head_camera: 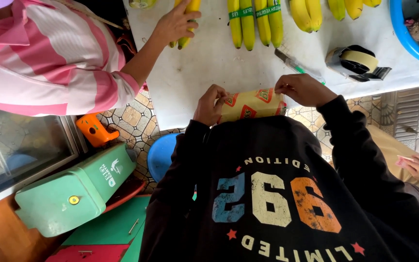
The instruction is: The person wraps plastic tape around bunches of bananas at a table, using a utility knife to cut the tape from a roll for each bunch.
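While both black sleeves reached forward from the chest, the left hand (pixel 211 103) and the right hand (pixel 302 89) met at the near edge of the white table (pixel 195 82). The left hand was curled with its fingers clenched around the left end of a tan wrapped bundle (pixel 252 105), knuckles up. The right hand pinched the bundle's upper right corner between thumb and fingertips, wrist bent toward the table.

Much was hidden: the lower side of the bundle sank behind the dark sweatshirt, what lay inside the wrapping could not be made out, and the palms of both hands faced away. The bundle itself was a short roll of glossy tan film with orange-and-green diamond marks, lying crosswise just over the table's near edge.

Farther across the table, 5 bunches of yellow bananas (pixel 255 22) lay in a row, cut off by the top of the view, 1 banded with green tape. A tape dispenser (pixel 358 63) sat on the table to the right of the bundle, with a pen (pixel 297 64) between it and the bananas, and a blue basin (pixel 410 39) stood at the table's far right corner. Another person's hand (pixel 175 24), from a pink-striped sleeve, rested on the leftmost bananas.
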